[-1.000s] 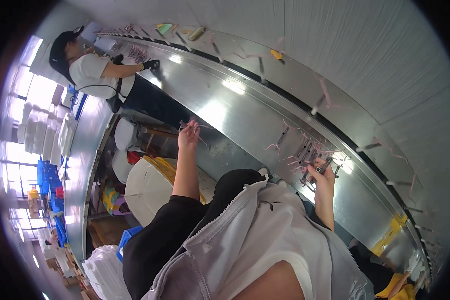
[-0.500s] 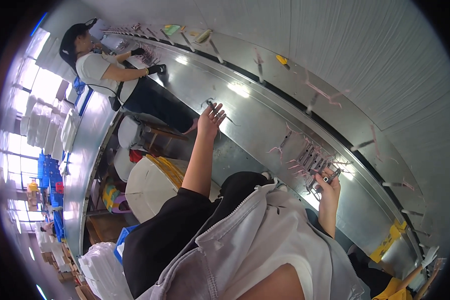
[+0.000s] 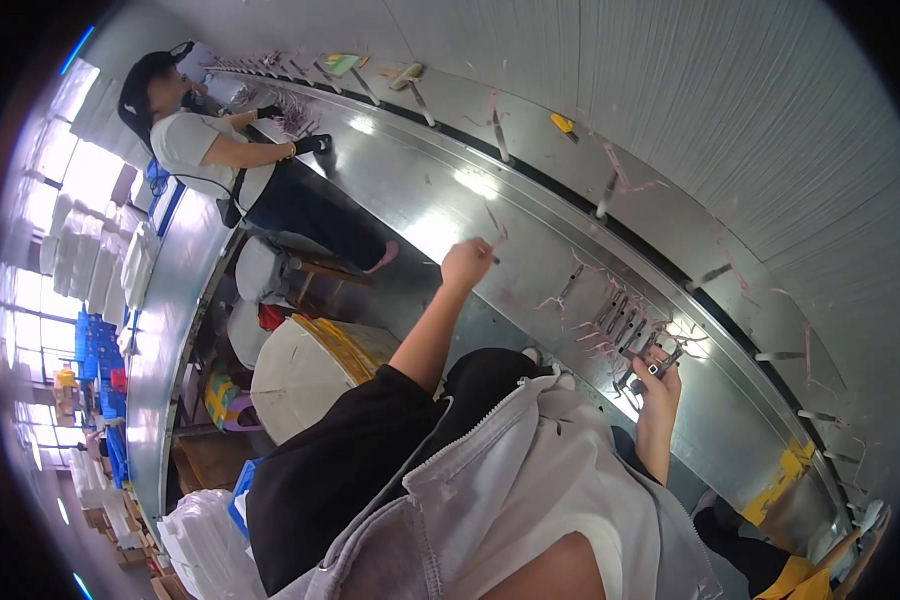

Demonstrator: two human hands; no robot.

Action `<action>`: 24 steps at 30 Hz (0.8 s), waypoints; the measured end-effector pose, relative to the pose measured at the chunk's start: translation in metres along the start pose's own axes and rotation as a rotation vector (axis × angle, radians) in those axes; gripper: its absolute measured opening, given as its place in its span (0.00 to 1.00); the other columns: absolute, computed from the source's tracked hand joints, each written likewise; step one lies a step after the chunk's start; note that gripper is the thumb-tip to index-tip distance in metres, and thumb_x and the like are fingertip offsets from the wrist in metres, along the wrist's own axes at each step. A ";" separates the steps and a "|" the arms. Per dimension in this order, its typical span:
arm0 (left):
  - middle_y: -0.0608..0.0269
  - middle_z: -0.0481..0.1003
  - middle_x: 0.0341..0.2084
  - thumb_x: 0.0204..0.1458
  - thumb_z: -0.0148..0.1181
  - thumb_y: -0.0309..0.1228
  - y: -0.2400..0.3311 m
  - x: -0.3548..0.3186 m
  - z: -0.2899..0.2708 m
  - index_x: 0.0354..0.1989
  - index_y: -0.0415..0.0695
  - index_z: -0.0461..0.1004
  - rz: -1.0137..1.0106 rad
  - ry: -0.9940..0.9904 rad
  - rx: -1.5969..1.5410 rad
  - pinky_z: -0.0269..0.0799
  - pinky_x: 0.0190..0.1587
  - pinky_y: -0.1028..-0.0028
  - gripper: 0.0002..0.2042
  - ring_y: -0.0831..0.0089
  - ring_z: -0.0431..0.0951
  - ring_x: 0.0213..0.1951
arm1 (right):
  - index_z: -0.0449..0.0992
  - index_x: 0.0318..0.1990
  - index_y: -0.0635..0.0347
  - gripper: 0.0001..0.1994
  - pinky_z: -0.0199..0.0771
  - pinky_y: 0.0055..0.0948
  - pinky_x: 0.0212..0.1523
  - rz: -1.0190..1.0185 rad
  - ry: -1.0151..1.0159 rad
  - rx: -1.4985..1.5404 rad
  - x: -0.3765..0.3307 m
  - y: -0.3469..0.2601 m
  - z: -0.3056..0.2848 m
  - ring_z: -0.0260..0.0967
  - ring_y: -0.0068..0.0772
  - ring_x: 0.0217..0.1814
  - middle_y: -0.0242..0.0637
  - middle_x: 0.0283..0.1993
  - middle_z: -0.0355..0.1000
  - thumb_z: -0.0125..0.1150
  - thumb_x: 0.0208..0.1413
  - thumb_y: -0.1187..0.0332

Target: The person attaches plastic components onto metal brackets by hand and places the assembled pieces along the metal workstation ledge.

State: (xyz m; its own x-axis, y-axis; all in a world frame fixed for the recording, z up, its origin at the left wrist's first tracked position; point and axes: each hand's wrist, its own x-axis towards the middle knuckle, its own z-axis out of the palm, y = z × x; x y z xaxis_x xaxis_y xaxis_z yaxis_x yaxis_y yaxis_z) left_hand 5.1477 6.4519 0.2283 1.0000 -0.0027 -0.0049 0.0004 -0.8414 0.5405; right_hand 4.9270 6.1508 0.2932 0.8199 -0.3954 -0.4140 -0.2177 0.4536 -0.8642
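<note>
My left hand (image 3: 466,267) is closed above the near edge of the metal bench (image 3: 530,262). A small dark piece (image 3: 495,259) shows at its fingertips, with thin pinkish wire beside it; the fingers hide the rest. Over on the right, my right hand (image 3: 658,392) is closed around several dark parts with thin wires (image 3: 654,368). Just beyond that hand, several dark bars with pink wire ends (image 3: 620,318) lie side by side on the bench. One similar bar (image 3: 571,281) rests apart, to their left.
A curved track with upright pegs (image 3: 607,197) runs behind the bench, some pegs carrying pink wires. A yellow object (image 3: 564,123) sits beyond it. A gloved co-worker (image 3: 210,150) stands at far left; another person (image 3: 760,560) is at lower right. A white bin (image 3: 300,375) stands left.
My left hand has moved right and nearer, and its spread fingers have closed. The track's pegs have shifted left. My right hand stays nearly in place with its parts.
</note>
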 end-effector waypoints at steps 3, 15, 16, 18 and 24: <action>0.60 0.76 0.25 0.39 0.60 0.36 -0.036 0.012 0.021 0.27 0.51 0.76 0.013 -0.110 0.214 0.71 0.32 0.66 0.07 0.62 0.77 0.30 | 0.67 0.44 0.63 0.17 0.62 0.18 0.27 0.002 0.046 0.009 0.011 0.011 0.034 0.68 0.21 0.34 0.36 0.37 0.73 0.62 0.45 0.77; 0.58 0.76 0.24 0.38 0.58 0.36 -0.168 0.103 0.018 0.24 0.49 0.75 0.109 -0.207 0.405 0.72 0.33 0.63 0.06 0.58 0.76 0.30 | 0.67 0.44 0.62 0.17 0.62 0.20 0.27 -0.023 0.114 0.018 0.038 0.049 0.180 0.70 0.24 0.33 0.38 0.37 0.73 0.61 0.44 0.77; 0.58 0.76 0.24 0.38 0.58 0.36 -0.178 0.111 0.014 0.24 0.49 0.75 0.134 -0.216 0.398 0.72 0.33 0.63 0.06 0.58 0.76 0.30 | 0.67 0.44 0.62 0.17 0.62 0.20 0.27 -0.035 0.137 0.021 0.040 0.050 0.193 0.70 0.24 0.33 0.38 0.37 0.73 0.61 0.44 0.77; 0.57 0.76 0.24 0.39 0.58 0.38 -0.200 0.128 0.003 0.24 0.48 0.76 0.086 -0.219 0.388 0.72 0.33 0.63 0.08 0.58 0.77 0.30 | 0.67 0.44 0.62 0.17 0.62 0.19 0.27 -0.039 0.142 0.024 0.043 0.054 0.222 0.70 0.24 0.34 0.37 0.37 0.73 0.61 0.44 0.77; 0.55 0.76 0.26 0.40 0.58 0.39 -0.247 0.193 -0.037 0.26 0.48 0.76 0.047 -0.302 0.418 0.73 0.35 0.62 0.10 0.57 0.77 0.32 | 0.67 0.44 0.62 0.17 0.62 0.19 0.28 -0.061 0.186 0.038 0.058 0.063 0.307 0.70 0.23 0.34 0.36 0.37 0.73 0.62 0.44 0.77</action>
State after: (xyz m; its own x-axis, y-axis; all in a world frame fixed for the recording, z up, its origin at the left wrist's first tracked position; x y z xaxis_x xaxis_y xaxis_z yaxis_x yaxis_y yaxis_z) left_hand 5.3406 6.6788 0.1248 0.9525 -0.1498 -0.2652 -0.1085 -0.9805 0.1639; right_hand 5.1231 6.4015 0.3027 0.7182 -0.5622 -0.4099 -0.1475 0.4527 -0.8794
